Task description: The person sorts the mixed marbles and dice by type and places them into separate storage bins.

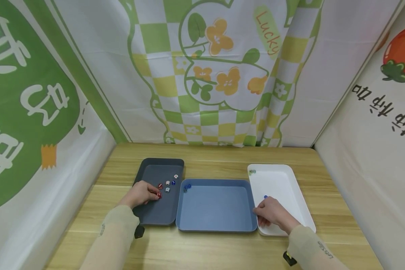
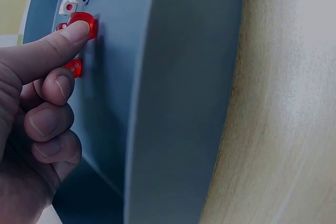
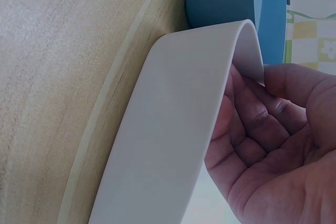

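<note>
My left hand (image 1: 143, 194) reaches into the dark grey tray (image 1: 148, 218) and pinches a red die (image 2: 93, 26), thumb on top. Another red die (image 2: 76, 67) shows beside the curled fingers in the left wrist view. White dice (image 1: 167, 190), a blue die (image 1: 173, 183) and more red ones lie in the tray ahead of that hand. My right hand (image 1: 272, 212) grips the wall of the white tray (image 3: 163, 108) near its front left corner, thumb outside and curled fingers inside. A small blue piece (image 1: 266, 197) shows just beyond that hand.
Between the two trays stands a blue tray (image 1: 216, 227), with small blue and green pieces (image 1: 188, 186) in its far left corner. Small greenish pieces (image 1: 252, 171) sit in the white tray's far left corner. A printed curtain (image 1: 222, 123) hangs behind the wooden table (image 1: 216, 249).
</note>
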Action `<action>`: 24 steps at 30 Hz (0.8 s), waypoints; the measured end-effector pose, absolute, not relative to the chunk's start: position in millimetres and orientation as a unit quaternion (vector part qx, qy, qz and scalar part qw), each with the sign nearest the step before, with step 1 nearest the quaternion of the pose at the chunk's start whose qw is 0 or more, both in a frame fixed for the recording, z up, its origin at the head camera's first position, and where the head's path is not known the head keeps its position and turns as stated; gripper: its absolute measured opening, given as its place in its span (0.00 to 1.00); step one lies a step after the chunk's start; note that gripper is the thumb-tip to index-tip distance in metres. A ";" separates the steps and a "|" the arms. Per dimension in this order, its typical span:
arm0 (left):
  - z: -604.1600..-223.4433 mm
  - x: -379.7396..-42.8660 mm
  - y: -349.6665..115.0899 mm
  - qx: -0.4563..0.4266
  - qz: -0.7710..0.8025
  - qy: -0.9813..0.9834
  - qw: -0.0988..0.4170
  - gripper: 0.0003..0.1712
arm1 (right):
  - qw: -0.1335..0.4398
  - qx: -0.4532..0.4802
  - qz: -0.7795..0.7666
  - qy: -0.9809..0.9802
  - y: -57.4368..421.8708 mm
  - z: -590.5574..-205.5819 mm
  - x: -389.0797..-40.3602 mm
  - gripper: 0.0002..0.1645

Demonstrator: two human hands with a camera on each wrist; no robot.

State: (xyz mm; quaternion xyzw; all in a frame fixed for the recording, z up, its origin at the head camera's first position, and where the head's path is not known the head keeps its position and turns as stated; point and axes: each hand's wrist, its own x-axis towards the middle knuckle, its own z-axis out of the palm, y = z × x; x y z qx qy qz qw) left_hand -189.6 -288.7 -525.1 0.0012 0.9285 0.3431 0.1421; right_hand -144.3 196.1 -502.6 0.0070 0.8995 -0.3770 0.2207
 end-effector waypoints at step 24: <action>-482.5 -184.9 -266.7 0.016 0.350 0.927 0.133 0.11 | 0.226 0.000 -0.377 0.898 197.3 -501.7 -144.5 0.19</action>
